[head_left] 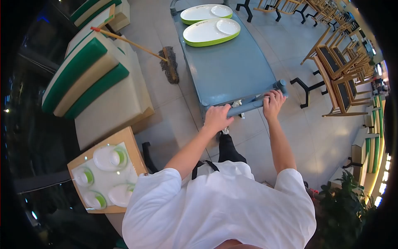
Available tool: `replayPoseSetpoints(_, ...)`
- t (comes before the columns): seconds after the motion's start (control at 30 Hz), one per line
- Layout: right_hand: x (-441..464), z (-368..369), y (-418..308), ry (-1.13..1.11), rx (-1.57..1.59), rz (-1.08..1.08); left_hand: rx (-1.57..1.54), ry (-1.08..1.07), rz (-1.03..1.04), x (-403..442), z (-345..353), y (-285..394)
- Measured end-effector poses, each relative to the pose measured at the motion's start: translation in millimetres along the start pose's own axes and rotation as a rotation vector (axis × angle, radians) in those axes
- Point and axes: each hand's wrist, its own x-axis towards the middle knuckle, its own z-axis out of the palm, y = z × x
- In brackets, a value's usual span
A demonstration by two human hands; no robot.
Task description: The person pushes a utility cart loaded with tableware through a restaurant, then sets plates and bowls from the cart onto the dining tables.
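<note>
Both of my hands grip the handle [247, 107] of a blue-grey cart. My left hand [218, 118] is wrapped round its left end, and my right hand [273, 103] is closed round the right end beside the corner post. The cart's flat top [228, 68] stretches away in front of me. Toward its far end sit two stacks of oval white plates with green rims, a nearer stack [211, 32] and a farther stack [206, 13]. Each top plate has a round section at its right side. Part of the handle is hidden under my fingers.
Left of the cart, a mop [169, 64] leans against a green and beige bench [95, 79]. A table [134, 143] at lower left holds several white and green dishes. Chairs [338, 62] rest upturned on a table at right. A leafy plant [346, 207] stands at lower right.
</note>
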Motion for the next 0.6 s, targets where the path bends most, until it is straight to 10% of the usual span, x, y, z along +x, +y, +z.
replayPoseSetpoints(0.6,316,246,-5,-0.511,0.213,-0.106,0.183,0.479,-0.281,302,-44,-168)
